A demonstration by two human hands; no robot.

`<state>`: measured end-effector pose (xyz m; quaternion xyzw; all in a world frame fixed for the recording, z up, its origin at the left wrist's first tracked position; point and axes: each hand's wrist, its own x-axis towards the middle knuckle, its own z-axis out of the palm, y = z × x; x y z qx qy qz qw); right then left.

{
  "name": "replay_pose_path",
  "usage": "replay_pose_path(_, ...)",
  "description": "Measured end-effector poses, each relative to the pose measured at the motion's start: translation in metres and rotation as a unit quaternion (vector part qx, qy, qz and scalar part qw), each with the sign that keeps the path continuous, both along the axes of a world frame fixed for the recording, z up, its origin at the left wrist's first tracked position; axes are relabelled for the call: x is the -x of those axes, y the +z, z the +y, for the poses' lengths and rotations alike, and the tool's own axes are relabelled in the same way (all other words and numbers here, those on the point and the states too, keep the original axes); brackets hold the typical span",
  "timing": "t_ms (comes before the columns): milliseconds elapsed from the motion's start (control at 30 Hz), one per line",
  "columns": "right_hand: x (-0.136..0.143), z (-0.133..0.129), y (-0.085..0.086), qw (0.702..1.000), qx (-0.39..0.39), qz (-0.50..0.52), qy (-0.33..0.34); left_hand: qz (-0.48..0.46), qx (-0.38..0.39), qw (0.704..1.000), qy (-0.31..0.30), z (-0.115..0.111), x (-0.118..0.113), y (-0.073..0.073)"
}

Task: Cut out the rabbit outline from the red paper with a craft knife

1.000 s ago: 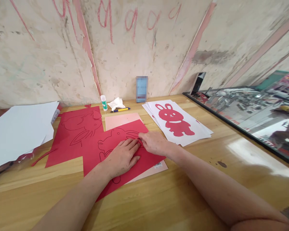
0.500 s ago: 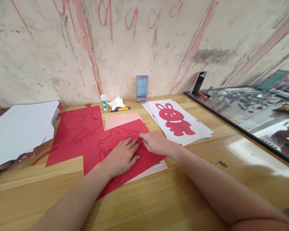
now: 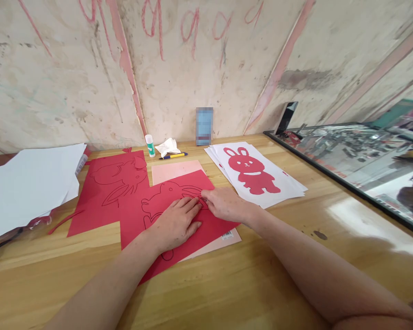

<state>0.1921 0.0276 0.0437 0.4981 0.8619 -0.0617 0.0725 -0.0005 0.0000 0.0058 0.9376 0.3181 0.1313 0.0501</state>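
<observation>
A red paper sheet (image 3: 131, 247) with a rabbit outline drawn in black lies at a slant in front of me, over a pale pink board (image 3: 175, 170). My left hand (image 3: 181, 222) rests flat on the sheet, fingers stretched across the drawing. Close beside its fingertips, my right hand (image 3: 223, 204) is closed in a pinch on the sheet near the rabbit's ears. Whatever its fingers hold is too small and hidden to name. Part of the drawing lies under my hands.
A second red sheet (image 3: 99, 197) with a rabbit outline lies left, beside white papers (image 3: 30, 183). Behind are a glue stick (image 3: 149, 145), a crumpled tissue (image 3: 168, 146), a pen (image 3: 173, 156) and a phone (image 3: 204, 126). A red rabbit cutout (image 3: 253, 172) lies on white sheets; a black-framed glass panel (image 3: 351, 151) stands right.
Both hands stay in almost the same place on the red sheet. The whole view has shifted very slightly.
</observation>
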Motion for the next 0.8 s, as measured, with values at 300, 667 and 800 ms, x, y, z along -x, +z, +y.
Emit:
replay_pose_path(300,0.0,-0.0025,0.0032,1.0,0.006,0.001,-0.009,-0.004,0.002,1.0,0.0,0.0002,-0.0001,-0.0006)
replay_pose_path(667,0.0012,-0.0034,0.0044,1.0,0.008,-0.002,-0.01,-0.002,-0.001,1.0,0.001,0.0001,-0.0001,-0.0006)
replay_pose_path(800,-0.0011,-0.0044,0.0039,1.0,0.003,0.001,-0.001,0.005,-0.003,1.0,0.001,-0.0003,-0.0003,-0.0009)
